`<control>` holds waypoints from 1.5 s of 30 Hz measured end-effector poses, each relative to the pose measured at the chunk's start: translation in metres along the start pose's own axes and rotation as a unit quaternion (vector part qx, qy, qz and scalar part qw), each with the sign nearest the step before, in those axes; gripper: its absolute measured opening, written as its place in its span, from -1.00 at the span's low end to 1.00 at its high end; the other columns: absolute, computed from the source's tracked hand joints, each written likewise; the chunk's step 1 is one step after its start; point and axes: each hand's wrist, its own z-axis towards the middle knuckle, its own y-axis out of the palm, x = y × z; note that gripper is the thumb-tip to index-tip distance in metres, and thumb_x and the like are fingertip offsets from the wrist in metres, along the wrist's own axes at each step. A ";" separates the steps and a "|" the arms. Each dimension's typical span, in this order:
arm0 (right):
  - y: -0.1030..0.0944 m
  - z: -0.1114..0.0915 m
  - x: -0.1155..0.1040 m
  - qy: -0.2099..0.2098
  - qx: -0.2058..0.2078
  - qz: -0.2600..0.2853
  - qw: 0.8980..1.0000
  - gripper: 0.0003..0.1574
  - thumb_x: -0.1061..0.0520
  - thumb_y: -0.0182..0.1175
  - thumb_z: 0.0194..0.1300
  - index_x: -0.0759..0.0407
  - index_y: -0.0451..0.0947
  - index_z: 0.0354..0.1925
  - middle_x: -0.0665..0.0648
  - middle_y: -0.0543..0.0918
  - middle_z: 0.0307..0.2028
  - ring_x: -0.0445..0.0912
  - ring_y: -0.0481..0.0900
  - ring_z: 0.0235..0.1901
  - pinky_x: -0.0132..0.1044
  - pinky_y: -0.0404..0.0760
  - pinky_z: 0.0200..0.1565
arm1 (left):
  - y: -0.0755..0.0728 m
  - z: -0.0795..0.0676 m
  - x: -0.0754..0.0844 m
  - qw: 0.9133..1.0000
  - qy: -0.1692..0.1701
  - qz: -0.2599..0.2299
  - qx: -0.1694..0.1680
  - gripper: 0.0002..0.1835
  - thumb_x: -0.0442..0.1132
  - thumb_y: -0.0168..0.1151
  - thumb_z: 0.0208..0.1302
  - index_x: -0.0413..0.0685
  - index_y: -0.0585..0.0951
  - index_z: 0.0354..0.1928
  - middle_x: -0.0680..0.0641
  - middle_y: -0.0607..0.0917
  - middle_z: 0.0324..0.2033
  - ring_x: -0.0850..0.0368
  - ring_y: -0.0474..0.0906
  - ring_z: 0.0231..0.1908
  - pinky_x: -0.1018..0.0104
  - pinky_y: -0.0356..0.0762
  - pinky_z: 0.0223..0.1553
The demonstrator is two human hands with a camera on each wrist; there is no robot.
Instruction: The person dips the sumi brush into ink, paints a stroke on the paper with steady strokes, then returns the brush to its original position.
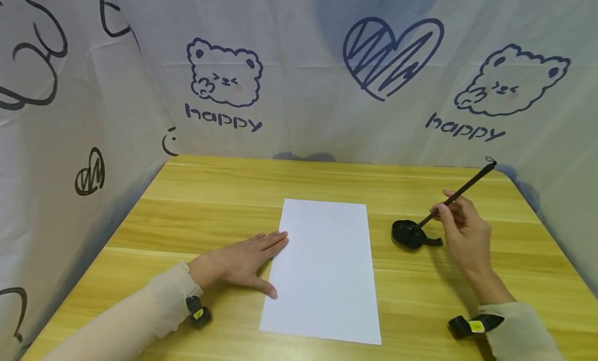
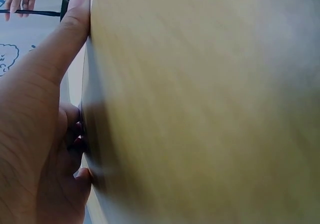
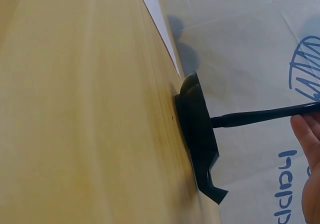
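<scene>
My right hand (image 1: 467,239) pinches the dark handle of a writing brush (image 1: 471,183) with a hanging loop at its top. The brush slants down into a small black ink dish (image 1: 396,235), its tip hidden inside. In the right wrist view the dish (image 3: 197,124) appears from the side, with the brush reaching over its rim. A blank white sheet of paper (image 1: 324,272) lies upright at the table's middle. Flat on the paper's left edge rests my left hand (image 1: 240,262), its fingers straight and thumb spread. The left wrist view shows its thumb (image 2: 60,46) close up.
The wooden table (image 1: 210,195) carries the paper, with the dish to its right. Behind and to the left hangs a white cloth (image 1: 299,91) with drawn bears and hearts. Black camera mounts (image 1: 200,314) sit at both wrists.
</scene>
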 end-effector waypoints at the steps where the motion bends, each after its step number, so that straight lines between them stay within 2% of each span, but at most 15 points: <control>1: 0.000 -0.001 0.001 0.000 0.000 -0.004 1.000 -0.53 0.42 0.05 0.18 0.18 0.42 0.08 0.26 0.61 -0.35 -0.21 0.60 -0.36 -0.49 0.56 -0.35 | 0.000 0.000 0.000 1.000 0.000 0.000 -0.001 0.19 0.59 -0.19 -0.17 0.01 -0.24 0.38 0.02 -0.28 0.37 0.13 -0.31 0.33 0.12 -0.13 0.28; 10: -0.002 -0.002 -0.001 0.002 -0.007 -0.030 1.000 -0.51 0.41 0.07 0.18 0.13 0.43 0.08 0.21 0.62 -0.35 -0.25 0.59 -0.36 -0.58 0.53 -0.35 | 0.000 0.003 0.003 1.000 -0.003 -0.006 -0.001 0.19 0.59 -0.18 -0.16 0.00 -0.24 0.38 0.01 -0.27 0.37 0.13 -0.31 0.33 0.12 -0.15 0.29; 17: -0.001 0.007 -0.006 -0.016 0.014 0.009 1.000 -0.56 0.45 0.06 0.16 0.24 0.44 0.03 0.30 0.61 -0.36 -0.18 0.60 -0.36 -0.49 0.56 -0.33 | -0.002 0.001 0.003 1.000 -0.009 -0.006 -0.002 0.19 0.59 -0.18 -0.16 -0.01 -0.24 0.38 0.01 -0.28 0.36 0.13 -0.34 0.33 0.13 -0.17 0.29; 21: 0.000 0.007 -0.008 -0.024 0.009 0.017 1.000 -0.55 0.48 0.06 0.14 0.27 0.44 0.03 0.31 0.61 -0.35 -0.17 0.61 -0.36 -0.48 0.56 -0.33 | -0.002 0.001 0.002 1.000 -0.005 -0.004 0.002 0.19 0.59 -0.18 -0.15 -0.02 -0.24 0.38 0.00 -0.28 0.37 0.12 -0.33 0.33 0.12 -0.17 0.29; 25: 0.001 0.005 -0.007 -0.016 -0.005 0.021 1.000 -0.55 0.48 0.06 0.15 0.26 0.44 0.03 0.30 0.61 -0.35 -0.17 0.61 -0.36 -0.46 0.57 -0.34 | -0.003 0.001 0.002 1.000 -0.002 -0.002 0.007 0.19 0.59 -0.18 -0.15 -0.03 -0.22 0.38 -0.01 -0.26 0.37 0.11 -0.31 0.33 0.12 -0.16 0.29; 32: 0.001 -0.003 0.001 0.000 -0.025 -0.018 1.000 -0.52 0.42 0.09 0.16 0.16 0.44 0.06 0.21 0.61 -0.35 -0.21 0.60 -0.36 -0.56 0.54 -0.35 | -0.003 0.001 0.003 1.000 -0.002 -0.005 -0.002 0.19 0.59 -0.19 -0.16 -0.01 -0.23 0.38 0.01 -0.27 0.37 0.13 -0.32 0.33 0.12 -0.16 0.29; 36: 0.001 -0.005 0.007 -0.004 -0.032 -0.019 0.999 -0.53 0.41 0.09 0.16 0.19 0.44 0.07 0.21 0.61 -0.33 -0.19 0.60 -0.33 -0.59 0.52 -0.33 | -0.002 0.001 0.003 1.000 -0.002 -0.006 -0.002 0.19 0.59 -0.19 -0.16 -0.02 -0.23 0.38 0.01 -0.27 0.37 0.13 -0.32 0.33 0.12 -0.16 0.29; 45: -0.002 0.001 -0.005 -0.028 -0.023 -0.041 0.998 -0.52 0.42 0.11 0.13 0.19 0.46 0.05 0.19 0.61 -0.35 -0.24 0.60 -0.34 -0.60 0.51 -0.30 | -0.003 0.001 0.003 1.000 -0.001 -0.002 0.000 0.20 0.59 -0.20 -0.16 -0.04 -0.23 0.38 0.00 -0.27 0.37 0.12 -0.32 0.33 0.12 -0.16 0.29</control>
